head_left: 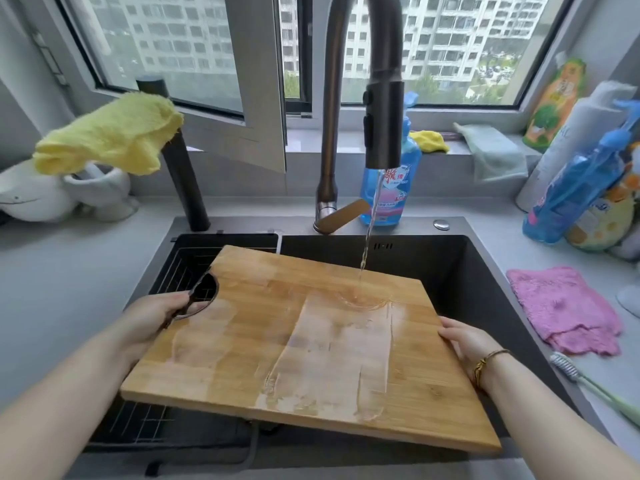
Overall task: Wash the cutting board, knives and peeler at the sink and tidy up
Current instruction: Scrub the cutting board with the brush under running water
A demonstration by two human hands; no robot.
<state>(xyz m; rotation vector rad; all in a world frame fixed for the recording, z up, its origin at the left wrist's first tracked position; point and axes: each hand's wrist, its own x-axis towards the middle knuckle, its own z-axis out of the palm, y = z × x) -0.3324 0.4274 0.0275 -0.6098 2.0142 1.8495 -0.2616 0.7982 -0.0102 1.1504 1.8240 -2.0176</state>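
A wooden cutting board point(294, 341) is held flat over the dark sink point(485, 271), tilted slightly. My left hand point(156, 317) grips its left edge at the round handle cutout. On the right edge, my right hand point(464, 337) holds the board with the fingers wrapped under it. Water runs from the tall faucet point(382, 126) in a thin stream and lands on the board's far middle, spreading toward me in a wet sheet. No knives or peeler are in view.
A wire basket point(180, 268) fills the sink's left part. A pink cloth point(564, 310) and a brush point(588, 382) lie on the right counter, with bottles point(581, 188) behind. A blue soap bottle point(391, 188) stands behind the faucet. A yellow cloth point(110, 136) hangs at left.
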